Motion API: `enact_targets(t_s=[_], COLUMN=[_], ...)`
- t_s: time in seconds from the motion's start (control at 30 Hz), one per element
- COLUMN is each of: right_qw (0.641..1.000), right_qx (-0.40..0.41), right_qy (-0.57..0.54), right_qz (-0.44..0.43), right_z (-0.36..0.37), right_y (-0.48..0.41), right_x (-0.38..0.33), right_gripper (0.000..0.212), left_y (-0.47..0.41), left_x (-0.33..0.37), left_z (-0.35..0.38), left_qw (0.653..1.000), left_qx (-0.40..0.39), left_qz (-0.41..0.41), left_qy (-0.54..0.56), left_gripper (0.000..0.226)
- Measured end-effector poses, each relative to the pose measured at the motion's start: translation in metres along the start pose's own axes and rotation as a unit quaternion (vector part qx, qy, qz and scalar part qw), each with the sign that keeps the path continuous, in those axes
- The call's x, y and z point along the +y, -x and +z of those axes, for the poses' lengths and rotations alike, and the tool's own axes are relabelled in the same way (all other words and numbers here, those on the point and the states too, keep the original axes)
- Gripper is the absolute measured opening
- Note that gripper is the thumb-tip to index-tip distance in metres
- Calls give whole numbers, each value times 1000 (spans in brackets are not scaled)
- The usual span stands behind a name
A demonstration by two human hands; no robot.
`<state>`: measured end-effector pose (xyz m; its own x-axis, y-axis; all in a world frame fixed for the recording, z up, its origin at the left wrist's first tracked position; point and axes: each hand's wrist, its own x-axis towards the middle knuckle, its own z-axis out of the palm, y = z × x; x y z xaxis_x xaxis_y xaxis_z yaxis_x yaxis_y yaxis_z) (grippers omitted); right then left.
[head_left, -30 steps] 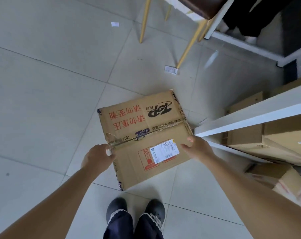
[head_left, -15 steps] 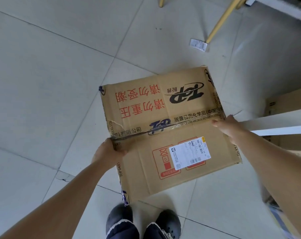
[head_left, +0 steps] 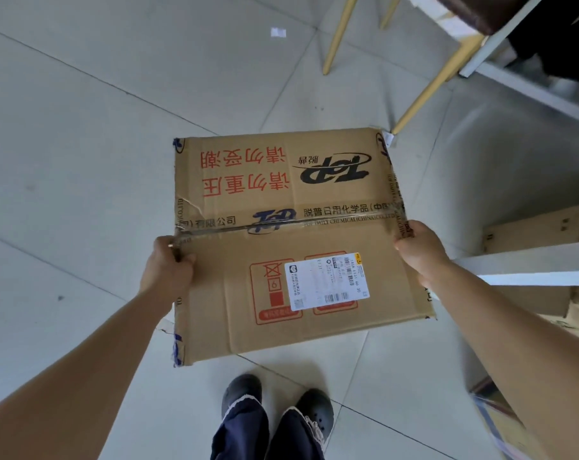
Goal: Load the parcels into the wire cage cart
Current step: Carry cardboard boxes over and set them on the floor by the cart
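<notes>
Parcel gripped at both sides by left hand and right hand.

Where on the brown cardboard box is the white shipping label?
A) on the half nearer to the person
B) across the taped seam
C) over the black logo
A: the white shipping label sits on the near half of the brown cardboard box, on the person's side of the taped seam.

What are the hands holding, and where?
A brown printed cardboard box: the left hand grips its left edge, the right hand grips its right edge.
</notes>
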<state>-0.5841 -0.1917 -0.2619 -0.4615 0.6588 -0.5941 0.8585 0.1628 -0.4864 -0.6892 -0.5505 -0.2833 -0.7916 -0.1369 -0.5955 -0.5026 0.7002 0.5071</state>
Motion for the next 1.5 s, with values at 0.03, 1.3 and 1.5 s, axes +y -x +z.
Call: enact_targets(t_s=[0.03,1.3,1.5], right_qw=[1000,834,789], right_qx=[2,-242,-305], right_qy=[-2,31,58], right_qz=[-12,-494,-531], right_z=[-8,-61,5], right_y=[12,560,664], right_x=[-16,-380,-386], right_gripper=[12,39,34], left_y=[7,495,561], left_x=[7,-88,-167], left_z=[-18,-476,-517], left_qw=[1000,785,732], left_qx=[17,479,541], left_qz=[-2,-111,-167], left_qy=[7,376,379], left_gripper=[36,37,36])
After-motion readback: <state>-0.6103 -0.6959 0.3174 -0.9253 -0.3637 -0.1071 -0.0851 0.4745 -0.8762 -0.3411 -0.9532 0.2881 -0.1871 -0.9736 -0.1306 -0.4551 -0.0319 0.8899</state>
